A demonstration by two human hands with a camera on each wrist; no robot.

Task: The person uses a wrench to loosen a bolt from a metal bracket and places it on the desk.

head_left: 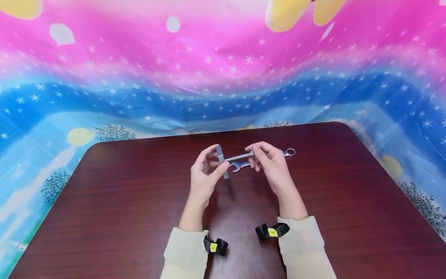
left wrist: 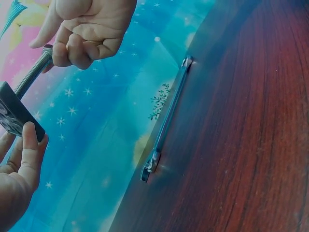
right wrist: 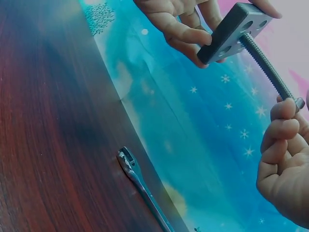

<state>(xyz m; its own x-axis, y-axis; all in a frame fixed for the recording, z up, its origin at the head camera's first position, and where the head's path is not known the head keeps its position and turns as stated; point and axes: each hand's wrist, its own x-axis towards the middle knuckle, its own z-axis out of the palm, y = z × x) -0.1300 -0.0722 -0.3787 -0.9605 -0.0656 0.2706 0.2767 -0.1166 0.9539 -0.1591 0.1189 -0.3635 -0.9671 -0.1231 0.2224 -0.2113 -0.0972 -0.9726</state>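
My left hand [head_left: 205, 172] grips a grey metal block [right wrist: 227, 33] by its edges, between thumb and fingers. Several round holes show in the block's face in the right wrist view. A long threaded bolt [right wrist: 268, 67] stands out from one of these holes, its tip at the block. At the bolt's other end, my right hand [head_left: 270, 162] pinches the head between thumb and fingers. Both hands hold the joined pieces up over the table. Behind them a combination wrench [head_left: 240, 166] lies on the table, its middle hidden by the right hand in the head view.
The dark reddish-brown wooden table [head_left: 122, 201] has rounded far corners. A printed cloth [head_left: 209, 77] in pink and blue with snowflakes hangs around its far side and flanks. Black wrist straps with camera mounts [head_left: 216, 246] sit on both sleeves.
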